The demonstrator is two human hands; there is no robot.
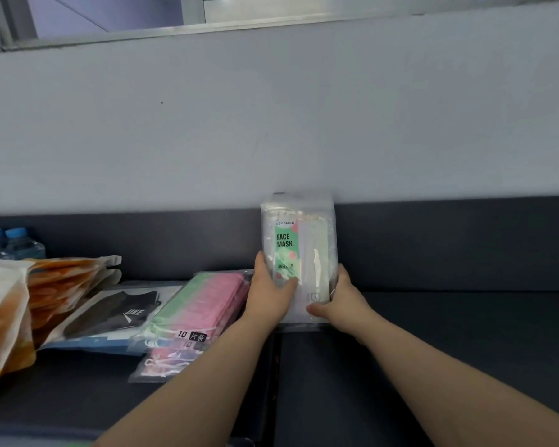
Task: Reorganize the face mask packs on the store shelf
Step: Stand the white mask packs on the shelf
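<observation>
Pale wall [271, 124] fills the far half of the view, with a metal window frame [110, 33] along the top left. Below it a dark back panel [449, 243] runs the full width, with the dark shelf [433, 350] in front. The right half of the shelf is bare.

Orange pouches [55, 285] are stacked at the left edge, lying flat, with one more near pouch [0, 317] partly cut off by the frame.

Right of those is a black mask pack [117, 311], flat on the shelf. Its right edge sits under a pink-and-green mask pack [204, 301] marked "10". That one lies on top of another pink pack [171, 359], which sticks out toward the near side.

The task item is a clear "FACE MASK" pack [299, 246] with a green label. It is upright at centre, just right of the flat stack, with its bottom edge down at the shelf and its top reaching the wall line. Can't tell if it touches the back panel.

Left hand [268, 291] grips the pack's left edge, thumb across the front over the label. Right hand [342, 301] grips the lower right edge, thumb along the bottom front. Both hands are closed on the pack.

Blue-capped water bottles [13, 243] stand at far left against the back panel, behind the pouches.
</observation>
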